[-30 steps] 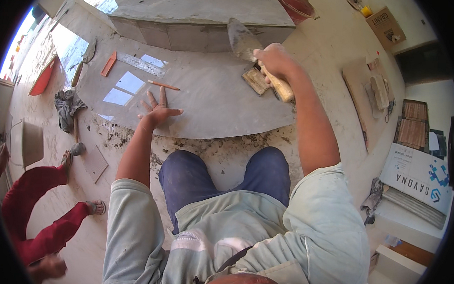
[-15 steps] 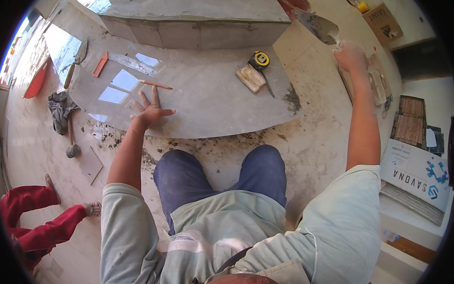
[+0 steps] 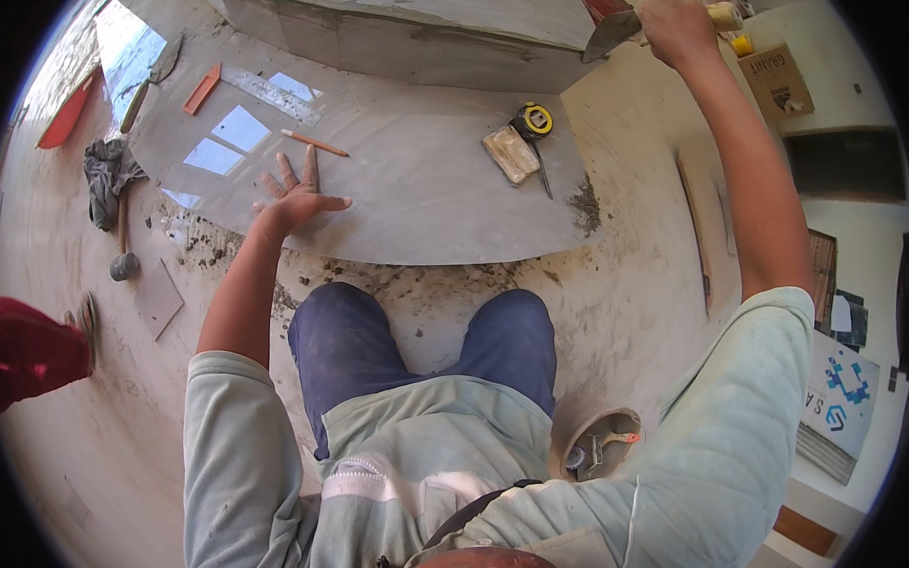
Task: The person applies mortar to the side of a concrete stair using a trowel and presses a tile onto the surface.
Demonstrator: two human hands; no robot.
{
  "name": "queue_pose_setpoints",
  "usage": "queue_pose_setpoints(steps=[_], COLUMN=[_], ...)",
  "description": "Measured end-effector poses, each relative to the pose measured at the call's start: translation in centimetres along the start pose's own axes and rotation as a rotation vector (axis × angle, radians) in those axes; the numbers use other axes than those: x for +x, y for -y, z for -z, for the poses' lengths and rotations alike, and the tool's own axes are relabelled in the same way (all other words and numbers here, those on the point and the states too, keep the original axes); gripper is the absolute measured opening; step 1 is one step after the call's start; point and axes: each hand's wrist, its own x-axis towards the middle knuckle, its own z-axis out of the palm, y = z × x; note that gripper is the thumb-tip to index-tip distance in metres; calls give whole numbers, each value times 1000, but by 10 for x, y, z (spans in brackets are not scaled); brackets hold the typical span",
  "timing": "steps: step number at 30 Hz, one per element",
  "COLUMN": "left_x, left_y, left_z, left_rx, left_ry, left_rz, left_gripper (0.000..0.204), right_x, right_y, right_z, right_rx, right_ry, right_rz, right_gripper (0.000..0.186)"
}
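A: The trowel (image 3: 612,29) is gripped by its wooden handle in the right hand (image 3: 676,26), fist clenched, raised at the far right above the stone step.

B: And the left hand (image 3: 295,198) is pressed flat, fingers spread, on the grey tile (image 3: 418,193), near the orange pencil (image 3: 314,143). The tape measure (image 3: 532,119) is left lying further right.

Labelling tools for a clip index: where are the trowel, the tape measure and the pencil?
trowel (image 3: 611,31), head view, on the flat metal blade.
tape measure (image 3: 532,119), head view, on its round yellow-and-black case.
pencil (image 3: 314,143), head view, on the middle of its orange shaft.
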Motion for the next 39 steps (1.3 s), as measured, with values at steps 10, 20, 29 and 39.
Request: queue_pose_setpoints(steps=[10, 20, 29, 39], left_x=[-7, -7, -11, -13], left_y=[-3, 0, 1, 4], left_z=[4, 3, 5, 2], left_rx=[-17, -42, -91, -136], left_ry=[14, 10, 20, -36], left_rz=[-8, -18, -69, -75], left_gripper=[131, 132, 133, 131], right_x=[18, -5, 8, 77], right_y=[85, 50, 69, 171], right_z=[117, 87, 118, 250], right_rx=[230, 230, 137, 167], right_ry=[-72, 103, -68, -55], right_rz=[126, 18, 134, 203], right_gripper=[13, 17, 8, 17])
